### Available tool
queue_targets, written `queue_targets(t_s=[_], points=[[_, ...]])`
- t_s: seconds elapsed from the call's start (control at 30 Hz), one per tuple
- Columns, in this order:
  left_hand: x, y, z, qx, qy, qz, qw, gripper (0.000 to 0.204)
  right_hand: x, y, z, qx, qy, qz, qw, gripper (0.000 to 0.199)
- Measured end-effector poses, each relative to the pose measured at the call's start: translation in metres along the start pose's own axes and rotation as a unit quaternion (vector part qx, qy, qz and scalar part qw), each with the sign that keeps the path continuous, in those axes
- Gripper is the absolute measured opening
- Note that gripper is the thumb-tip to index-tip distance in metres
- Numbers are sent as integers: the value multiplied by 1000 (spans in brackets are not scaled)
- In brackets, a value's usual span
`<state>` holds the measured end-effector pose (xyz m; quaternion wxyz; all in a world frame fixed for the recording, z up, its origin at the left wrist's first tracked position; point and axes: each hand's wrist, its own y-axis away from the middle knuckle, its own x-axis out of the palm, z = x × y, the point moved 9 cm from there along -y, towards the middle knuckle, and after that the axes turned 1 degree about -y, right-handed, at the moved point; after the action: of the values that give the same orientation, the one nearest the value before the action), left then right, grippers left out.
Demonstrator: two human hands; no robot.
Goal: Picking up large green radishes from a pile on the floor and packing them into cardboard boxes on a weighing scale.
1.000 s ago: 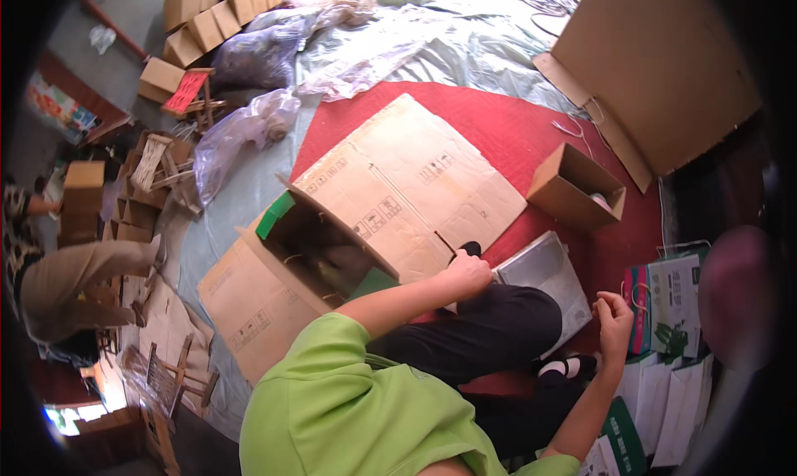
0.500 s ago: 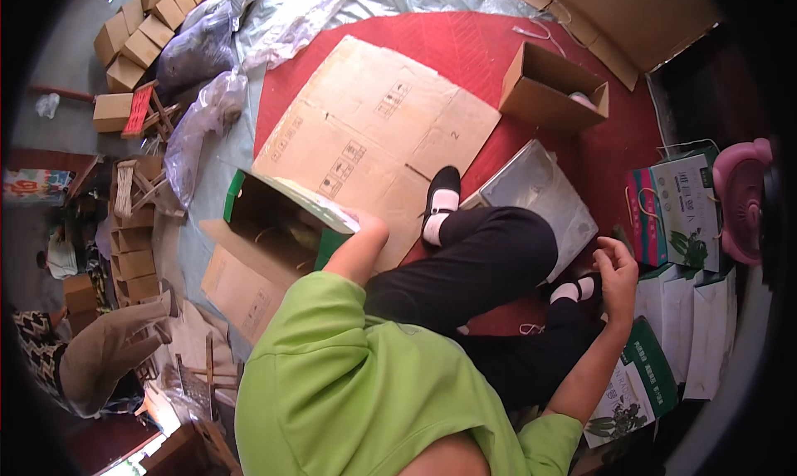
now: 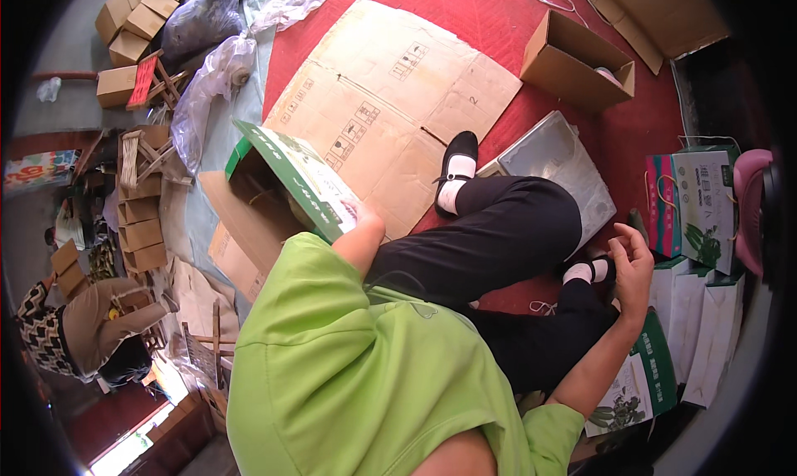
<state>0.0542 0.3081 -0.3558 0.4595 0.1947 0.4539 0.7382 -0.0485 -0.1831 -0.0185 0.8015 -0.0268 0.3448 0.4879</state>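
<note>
My left hand (image 3: 360, 215) grips the right edge of a green and white printed carton (image 3: 309, 170). Its fingers are partly hidden by the carton's edge. The carton is tilted, with its printed face up and a dark opening beneath. A brown cardboard flap (image 3: 235, 212) lies beside the opening. My right hand (image 3: 633, 264) hovers over my right shoe, fingers loosely bent and apart, with nothing visible in it. The nearest things to it are a pink and blue gift box (image 3: 662, 206) and a white and green gift box (image 3: 701, 206).
A flattened cardboard sheet (image 3: 432, 77) covers much of the red mat (image 3: 490, 2). Beyond my knee lie a silver flat case (image 3: 548, 156) and an open brown box (image 3: 573, 69). White bags (image 3: 712, 339) stand at the right. A person (image 3: 70, 335) bends among wooden stools at the left.
The carton has tipped so that its printed face now shows and its opening is less visible. My left hand stays on its edge. My right hand remains raised, and the whole view has shifted slightly.
</note>
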Motion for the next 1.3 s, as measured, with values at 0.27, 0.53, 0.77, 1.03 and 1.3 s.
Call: queue_targets(t_s=[0.27,0.53,0.77,1.03,1.3], points=[[-16,-10,39,50,104,97,988,56,2,1,3,4,5,8,1000,27],[-20,-20,182,-99,35,78,991,87,-3,3,1,12,23,-12,1000,26],[-36,9,186,-90,41,90,991,88,6,-7,5,-14,62,-6,998,29],[69,-26,177,-1,103,122,987,79,31,-26,6,-60,121,23,991,31],[154,-142,177,127,345,166,915,65,17,-12,6,-27,113,28,993,33]])
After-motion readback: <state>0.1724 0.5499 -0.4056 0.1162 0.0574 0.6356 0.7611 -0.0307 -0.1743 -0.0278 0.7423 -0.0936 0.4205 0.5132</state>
